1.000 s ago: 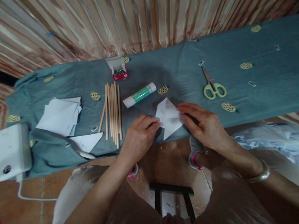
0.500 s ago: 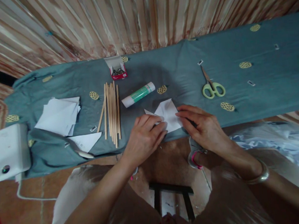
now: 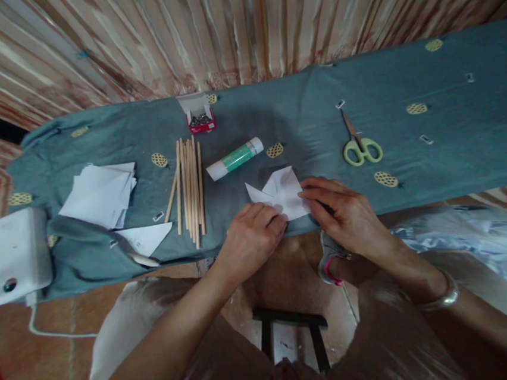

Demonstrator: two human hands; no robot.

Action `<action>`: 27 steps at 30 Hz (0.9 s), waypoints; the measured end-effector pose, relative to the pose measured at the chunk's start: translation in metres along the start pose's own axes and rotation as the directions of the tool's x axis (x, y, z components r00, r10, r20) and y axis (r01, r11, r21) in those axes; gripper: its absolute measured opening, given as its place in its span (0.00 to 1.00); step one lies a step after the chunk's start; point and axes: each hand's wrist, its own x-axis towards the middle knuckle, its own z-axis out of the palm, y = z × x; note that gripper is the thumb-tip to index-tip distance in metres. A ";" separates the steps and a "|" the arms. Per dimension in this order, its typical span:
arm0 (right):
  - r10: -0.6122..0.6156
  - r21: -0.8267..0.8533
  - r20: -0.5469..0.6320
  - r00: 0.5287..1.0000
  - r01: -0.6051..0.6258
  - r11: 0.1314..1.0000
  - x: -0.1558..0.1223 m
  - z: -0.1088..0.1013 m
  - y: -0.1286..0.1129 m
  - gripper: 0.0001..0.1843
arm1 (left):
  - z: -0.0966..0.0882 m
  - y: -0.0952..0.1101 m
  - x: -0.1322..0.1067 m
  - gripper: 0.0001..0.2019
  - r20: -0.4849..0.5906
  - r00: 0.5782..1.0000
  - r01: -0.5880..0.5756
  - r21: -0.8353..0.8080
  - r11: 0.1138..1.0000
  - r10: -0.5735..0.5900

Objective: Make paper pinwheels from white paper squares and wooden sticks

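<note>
A white sheet of paper with folded, pointed flaps, the folded paper (image 3: 288,194), lies at the table's front edge between both hands. My left hand (image 3: 255,233) is closed, its curled fingers on the lower left part of the paper and partly hiding it. My right hand (image 3: 346,210) pinches the right edge of the same paper, thumb below and fingertips along the side. Just beyond the paper lies a glue stick (image 3: 237,158) with a green label. Green-handled scissors (image 3: 360,144) rest farther right, with their blades pointing away.
Several thin wooden sticks (image 3: 191,187) lie left of my hands. Behind them is an open red box (image 3: 202,123) of small metal pieces. A paper stack (image 3: 97,196), a loose paper piece (image 3: 148,239) and a white device with a cable (image 3: 20,254) are at left.
My left hand has shifted slightly down along the paper, and more of the left pointed flap shows. My right hand stays at the paper's right edge.
</note>
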 end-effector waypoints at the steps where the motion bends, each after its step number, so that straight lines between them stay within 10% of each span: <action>1: 0.006 0.007 0.006 1.000 -0.006 1.000 0.000 -0.001 0.001 0.15 | -0.001 0.000 0.000 0.09 0.008 1.000 0.003 0.004 1.000 -0.003; 27: 0.116 0.445 0.221 0.968 -0.206 0.871 -0.001 -0.008 0.003 0.05 | -0.009 0.004 -0.010 0.08 0.031 0.999 -0.020 -0.060 0.998 0.022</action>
